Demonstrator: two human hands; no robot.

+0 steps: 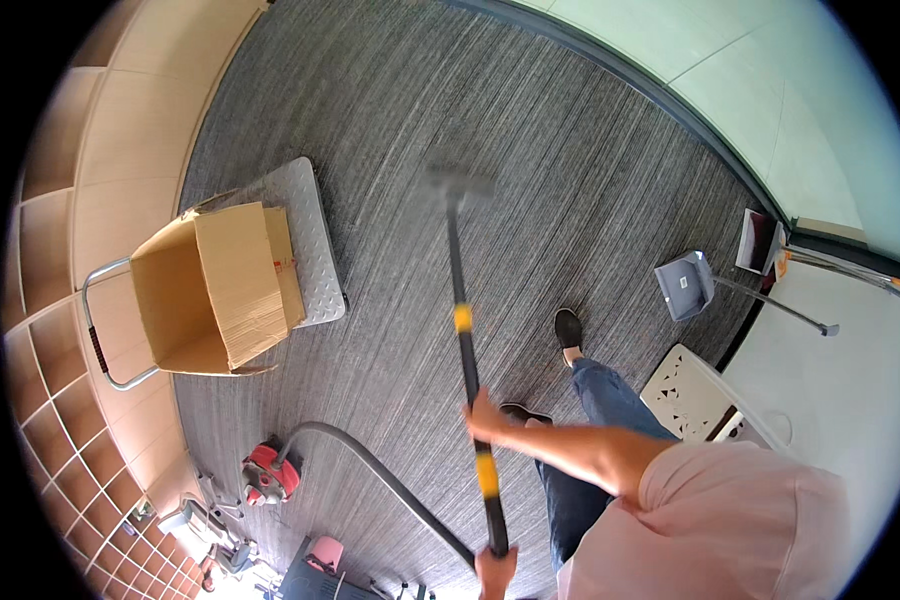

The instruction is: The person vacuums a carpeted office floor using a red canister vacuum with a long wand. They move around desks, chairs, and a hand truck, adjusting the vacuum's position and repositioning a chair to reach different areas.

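Observation:
A black vacuum cleaner wand (pixel 467 350) with yellow bands slants up across the carpet. My right hand (pixel 486 416) is closed around its shaft between the two bands. Lower down, my left hand (pixel 495 567) is closed around the handle end, near where the grey hose (pixel 380 470) reaches the wand; the join itself is partly hidden. At the far end, the wide floor head (pixel 460 182) lies on the carpet, blurred by motion. The hose curves left to a red and grey canister vacuum (pixel 270 474). My shoes stand right of the wand.
Left, an open cardboard box (pixel 215 285) rests on a grey platform trolley (pixel 315 240) with a metal handle. Right are a long-handled dustpan (pixel 685 285) and a white perforated stool-like piece (pixel 685 395). Shelving lines the left wall; chairs (pixel 190 525) stand lower left.

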